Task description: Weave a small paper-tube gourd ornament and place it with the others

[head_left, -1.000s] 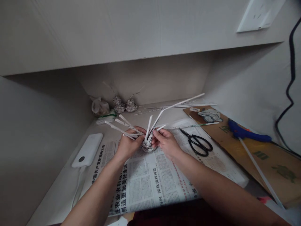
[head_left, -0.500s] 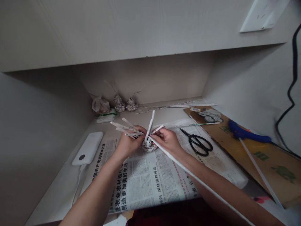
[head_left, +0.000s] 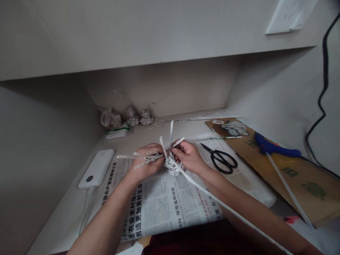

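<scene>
A small woven piece (head_left: 174, 167) of rolled-paper strands is between my two hands, above the newspaper (head_left: 159, 209). Several short white paper tubes stick out of it, some upright and some fanned leftward. My left hand (head_left: 147, 159) is closed around the piece's left side, with paper tubes poking out over its back. With thumb and fingers pinched, my right hand (head_left: 187, 156) holds a paper tube at the piece's right side. One long paper tube (head_left: 207, 191) trails from the weave over my right forearm toward the lower right. My fingertips are partly hidden.
Black scissors (head_left: 221, 159) lie right of my hands. A blue glue gun (head_left: 275, 145) rests on cardboard (head_left: 294, 177) at the right. A white power bank (head_left: 97, 168) with a cable is at the left. Behind stand woven gourds (head_left: 146, 117), a plastic bag (head_left: 110, 118) and paper tubes (head_left: 196, 117).
The woven piece has turned and tipped, showing more of its side. Another tube now stands beside the upright one, and the long tube's near end has shifted. The view moved slightly.
</scene>
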### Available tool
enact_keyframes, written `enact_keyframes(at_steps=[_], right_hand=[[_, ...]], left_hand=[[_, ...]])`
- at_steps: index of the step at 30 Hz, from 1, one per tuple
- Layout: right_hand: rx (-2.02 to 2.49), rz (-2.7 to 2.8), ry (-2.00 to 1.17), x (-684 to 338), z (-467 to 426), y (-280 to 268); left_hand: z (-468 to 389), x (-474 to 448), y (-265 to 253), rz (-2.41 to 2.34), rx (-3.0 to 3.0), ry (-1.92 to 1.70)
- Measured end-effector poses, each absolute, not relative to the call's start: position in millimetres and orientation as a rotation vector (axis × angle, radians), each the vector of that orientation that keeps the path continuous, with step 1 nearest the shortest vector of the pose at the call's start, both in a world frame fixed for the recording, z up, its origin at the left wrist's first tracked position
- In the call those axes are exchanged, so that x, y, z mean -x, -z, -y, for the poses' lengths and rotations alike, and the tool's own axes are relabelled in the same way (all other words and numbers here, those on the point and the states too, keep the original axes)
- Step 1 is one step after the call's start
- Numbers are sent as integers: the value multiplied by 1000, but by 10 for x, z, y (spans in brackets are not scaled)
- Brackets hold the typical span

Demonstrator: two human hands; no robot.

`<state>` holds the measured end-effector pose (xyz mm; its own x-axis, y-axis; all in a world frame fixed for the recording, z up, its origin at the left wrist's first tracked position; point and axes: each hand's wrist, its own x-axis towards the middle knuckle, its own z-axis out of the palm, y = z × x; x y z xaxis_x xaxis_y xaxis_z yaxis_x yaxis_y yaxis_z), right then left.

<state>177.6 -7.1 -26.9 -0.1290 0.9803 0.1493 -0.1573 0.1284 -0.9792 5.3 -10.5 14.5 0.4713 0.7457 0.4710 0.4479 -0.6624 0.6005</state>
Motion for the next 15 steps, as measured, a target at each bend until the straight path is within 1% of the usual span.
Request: enact_keyframes(at_steps=[7,15], right_hand=[[922,1283,-1217,-1738,105,287],[936,1184,-1292,-1692,107,328]], left_hand=[[121,-13,-104,-914,-2306,-1088],[79,24,-193,-809,-2251,-929]])
